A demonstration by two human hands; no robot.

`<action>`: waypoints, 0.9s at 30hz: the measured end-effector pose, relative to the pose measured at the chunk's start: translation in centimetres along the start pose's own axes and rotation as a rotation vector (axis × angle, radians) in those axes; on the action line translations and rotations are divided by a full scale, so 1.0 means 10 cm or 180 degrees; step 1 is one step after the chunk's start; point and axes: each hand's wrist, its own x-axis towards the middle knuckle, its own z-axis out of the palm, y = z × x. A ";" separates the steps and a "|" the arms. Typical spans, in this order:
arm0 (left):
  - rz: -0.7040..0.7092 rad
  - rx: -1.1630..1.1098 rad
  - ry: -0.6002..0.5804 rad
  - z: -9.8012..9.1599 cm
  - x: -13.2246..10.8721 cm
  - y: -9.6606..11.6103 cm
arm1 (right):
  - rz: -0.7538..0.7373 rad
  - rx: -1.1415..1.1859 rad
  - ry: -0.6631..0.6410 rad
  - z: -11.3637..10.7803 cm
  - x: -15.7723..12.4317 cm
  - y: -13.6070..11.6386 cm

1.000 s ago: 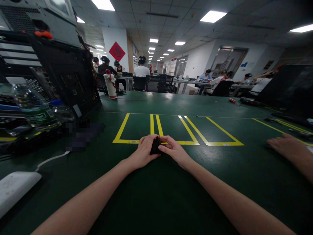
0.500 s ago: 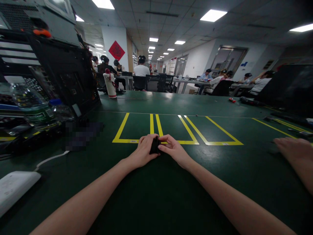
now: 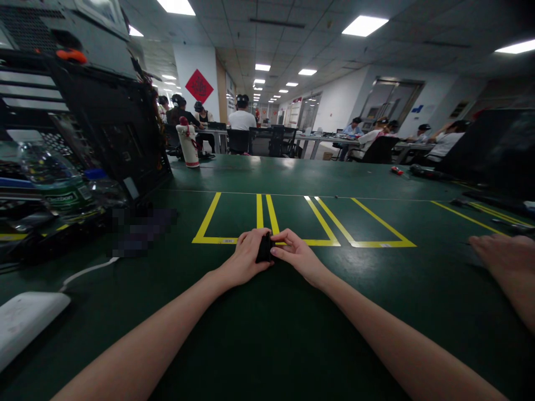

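A small black object (image 3: 264,248) sits between my two hands on the green table mat (image 3: 267,334), at the near edge of the yellow taped boxes (image 3: 234,223). My left hand (image 3: 244,259) curls round its left side. My right hand (image 3: 296,255) pinches its right side with thumb and fingers. Both forearms rest on the mat. What the black object is cannot be made out.
Another person's hand (image 3: 501,259) lies on the mat at the right edge. A black computer case (image 3: 112,128), a water bottle (image 3: 54,178) and a white device (image 3: 25,320) with a cable stand at the left. A white flask (image 3: 189,146) stands farther back. Seated people work at distant tables.
My hands have stayed still on the black object. The other person's hand at the right has drawn back toward the right edge.
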 end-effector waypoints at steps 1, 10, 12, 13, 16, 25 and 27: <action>-0.0007 0.0004 -0.0004 0.00 0.00 0.00 | 0.0009 -0.0019 -0.0011 0.00 0.00 0.00; 0.0020 0.0069 0.0063 0.04 0.00 -0.05 | -0.0001 0.0054 -0.0153 -0.02 -0.01 -0.01; 0.0014 0.0062 0.0052 0.04 0.00 -0.04 | -0.0003 0.0037 -0.0087 -0.01 -0.01 0.00; 0.0016 0.0060 0.0041 0.03 0.00 -0.04 | -0.0005 0.0018 -0.0059 -0.01 0.00 0.01; 0.0019 0.0046 0.0009 0.02 0.00 -0.03 | -0.0029 -0.0031 -0.0017 -0.01 0.01 0.02; 0.0013 0.0038 0.0026 0.02 0.00 -0.02 | 0.0045 0.0069 -0.0202 -0.02 -0.02 -0.03; 0.0023 0.0040 0.0020 0.02 0.00 -0.02 | 0.0025 0.0125 -0.0160 -0.01 -0.02 -0.02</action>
